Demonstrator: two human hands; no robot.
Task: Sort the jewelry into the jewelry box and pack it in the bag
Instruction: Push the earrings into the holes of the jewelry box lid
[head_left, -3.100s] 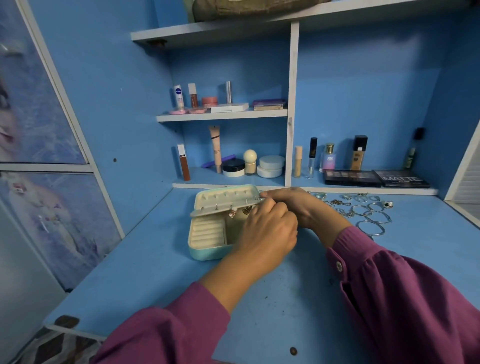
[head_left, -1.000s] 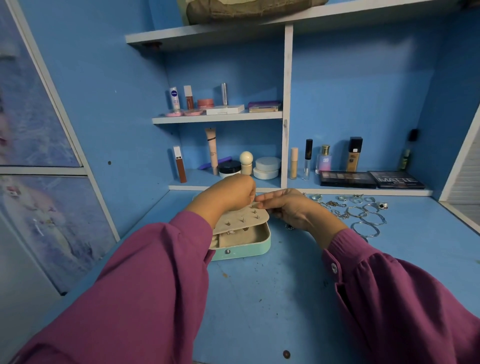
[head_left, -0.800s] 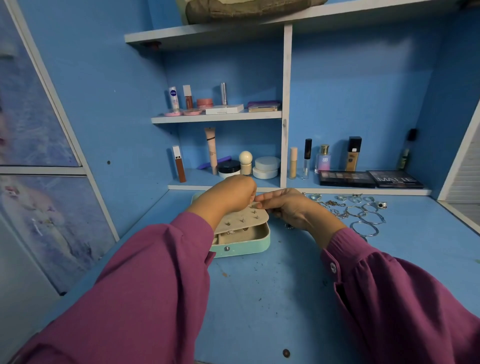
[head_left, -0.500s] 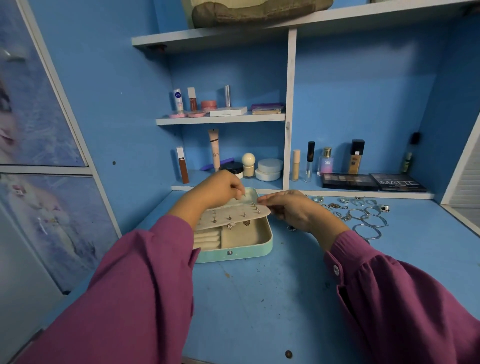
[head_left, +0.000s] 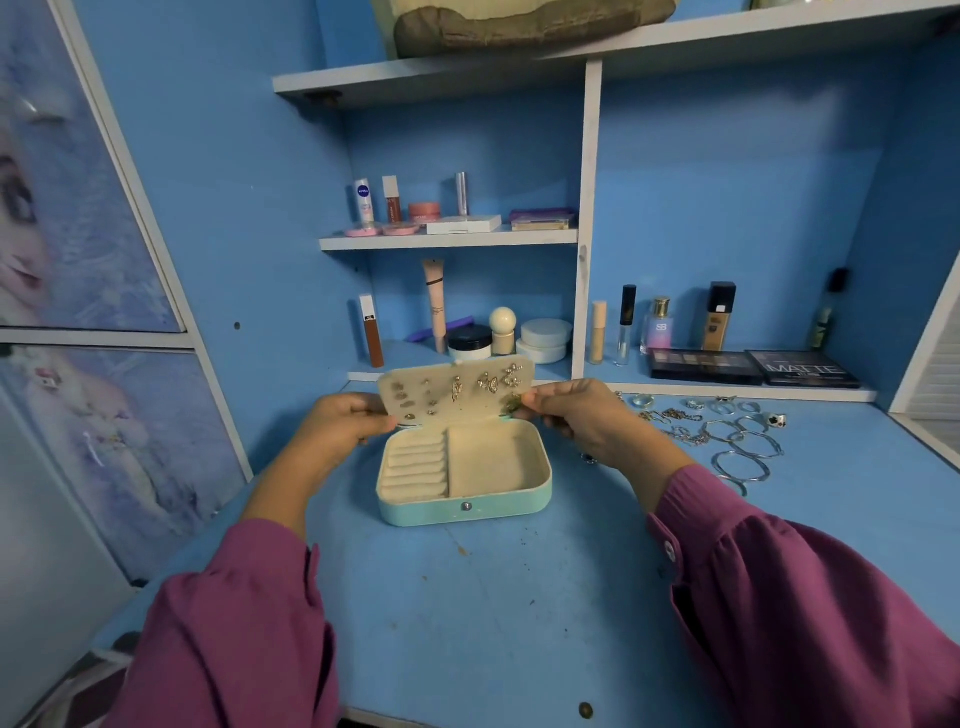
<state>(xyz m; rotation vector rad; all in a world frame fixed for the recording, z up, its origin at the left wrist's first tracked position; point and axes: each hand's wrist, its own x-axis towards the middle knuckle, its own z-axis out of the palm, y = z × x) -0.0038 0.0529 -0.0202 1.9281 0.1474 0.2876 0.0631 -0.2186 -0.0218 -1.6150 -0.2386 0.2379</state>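
In the head view the earring panel (head_left: 457, 391), which half a second ago lay tilted down over the jewelry box (head_left: 464, 475), now stands upright, the left hand (head_left: 340, 427) pinching its left edge and the right hand (head_left: 574, 420) its right edge. With the ring rolls and open compartment bared, the bangles (head_left: 740, 451) and rings (head_left: 696, 404) on the desk (head_left: 493, 613) to the right can probably go in next, while the bag (head_left: 530, 21) waits on the top shelf

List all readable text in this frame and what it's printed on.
"NIVEA": white roll-on tube with blue round logo, upper shelf.
"MATTE": black flat eyeshadow palette, far right of the lower shelf.
"SB": pink-purple glass perfume bottle.
Too small or blurred: print on the beige squeeze tube, the amber foundation bottle and the white flat box.
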